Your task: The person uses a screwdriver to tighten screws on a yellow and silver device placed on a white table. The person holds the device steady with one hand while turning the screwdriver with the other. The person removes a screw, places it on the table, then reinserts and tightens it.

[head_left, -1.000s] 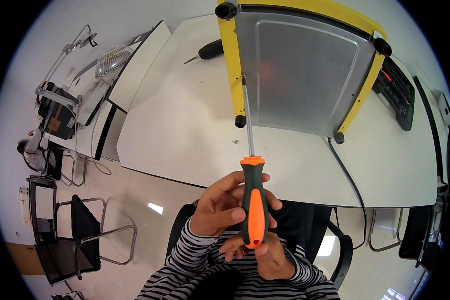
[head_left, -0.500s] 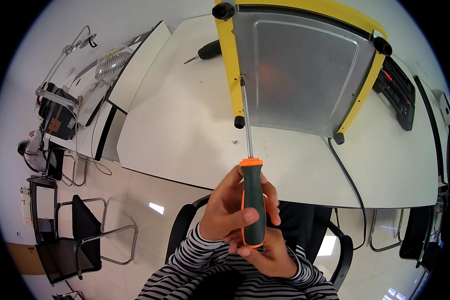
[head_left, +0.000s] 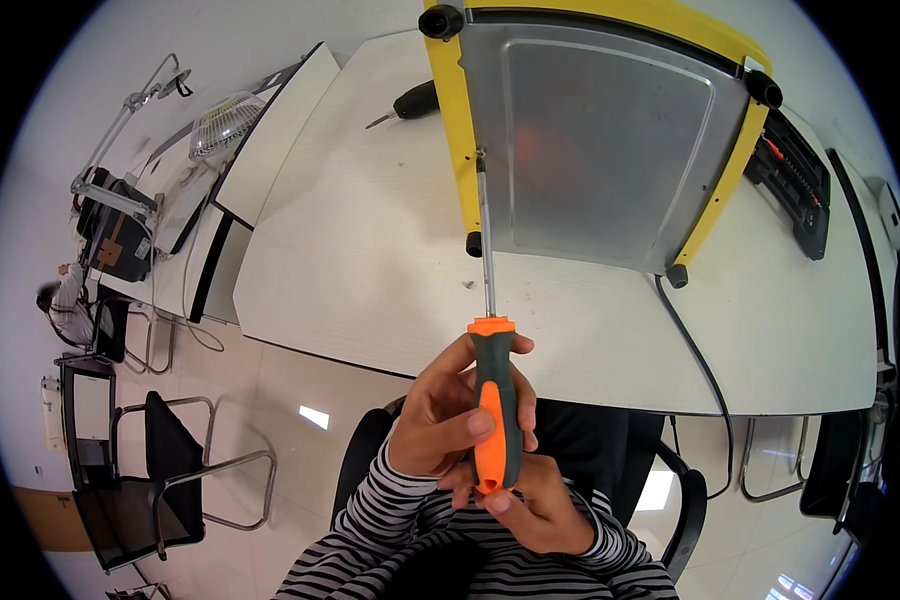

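Both hands grip my screwdriver [head_left: 494, 400]: left hand [head_left: 440, 420] wraps handle, right hand [head_left: 530, 505] clenched below; tip at 12 o'clock on yellow appliance [head_left: 595, 150].

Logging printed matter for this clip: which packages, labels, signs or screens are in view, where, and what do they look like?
No label, sign or lit screen can be made out.
Cardboard box: brown, far left on a side desk beside the fan, partly hidden.
Black tool case: open, far right of the white table, holding small parts too small to tell.
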### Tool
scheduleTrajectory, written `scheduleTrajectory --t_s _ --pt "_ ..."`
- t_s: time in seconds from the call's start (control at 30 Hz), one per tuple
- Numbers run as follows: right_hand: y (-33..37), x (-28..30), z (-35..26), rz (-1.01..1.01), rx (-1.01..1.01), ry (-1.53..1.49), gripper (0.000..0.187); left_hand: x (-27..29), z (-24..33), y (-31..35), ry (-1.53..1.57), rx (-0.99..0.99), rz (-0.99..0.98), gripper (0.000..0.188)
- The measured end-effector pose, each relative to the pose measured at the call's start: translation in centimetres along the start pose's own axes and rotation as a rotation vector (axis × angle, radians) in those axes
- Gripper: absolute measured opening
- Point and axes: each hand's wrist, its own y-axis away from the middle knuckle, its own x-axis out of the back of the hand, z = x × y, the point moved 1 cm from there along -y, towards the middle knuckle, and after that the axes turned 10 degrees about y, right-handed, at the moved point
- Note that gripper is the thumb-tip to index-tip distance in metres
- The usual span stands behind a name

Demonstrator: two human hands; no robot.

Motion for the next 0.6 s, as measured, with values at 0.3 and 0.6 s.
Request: scheduleTrajectory --t_s 0.3,0.6 --pt "0.1 -0.3 0.3 -0.03 -0.025 -0.031 0.022 -1.1 0.9 0.4 -0.297 0.006 0.118 0.052" --pt "-0.3 -0.6 0.2 -0.074 -0.021 -0.029 0.049 0.8 1.4 0.8 0.05 0.017 -0.097 0.062"
